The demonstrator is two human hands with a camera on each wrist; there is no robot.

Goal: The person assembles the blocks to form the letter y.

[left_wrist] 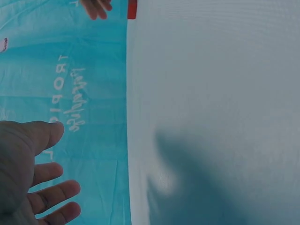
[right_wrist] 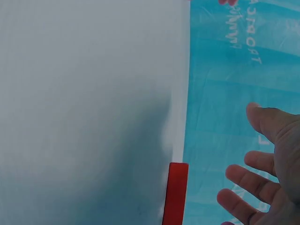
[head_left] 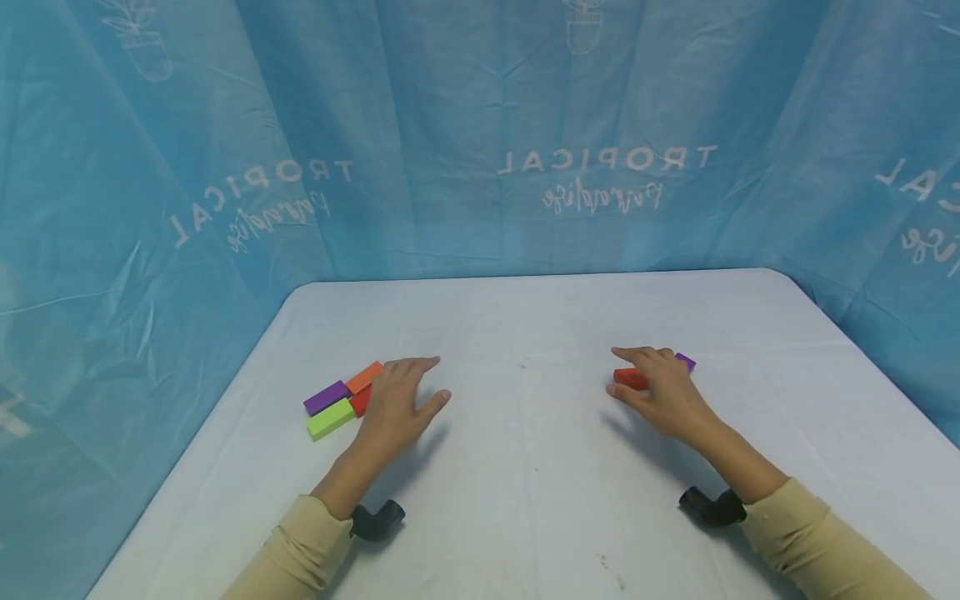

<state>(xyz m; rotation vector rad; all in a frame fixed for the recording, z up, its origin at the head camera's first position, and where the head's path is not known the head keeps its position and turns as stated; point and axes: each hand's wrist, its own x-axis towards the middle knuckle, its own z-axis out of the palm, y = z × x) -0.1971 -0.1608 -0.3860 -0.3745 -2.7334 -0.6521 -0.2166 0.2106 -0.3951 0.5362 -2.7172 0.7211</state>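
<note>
Left: lime-green block [head_left: 330, 419], nearest; your left hand [head_left: 397, 407], spread, empty; left red block [head_left: 361, 402]; left purple block [head_left: 327, 398]; orange block [head_left: 364, 377]. Right: your right hand [head_left: 663, 396], spread, empty, near right red block [head_left: 628, 378]; right purple block [head_left: 686, 362], farthest. Apparent standing: four grouped left, two right, none yet lifted.

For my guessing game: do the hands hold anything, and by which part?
Nothing is held: the left hand and right hand are empty. The red rectangular block near the right hand lies on the white table.
</note>
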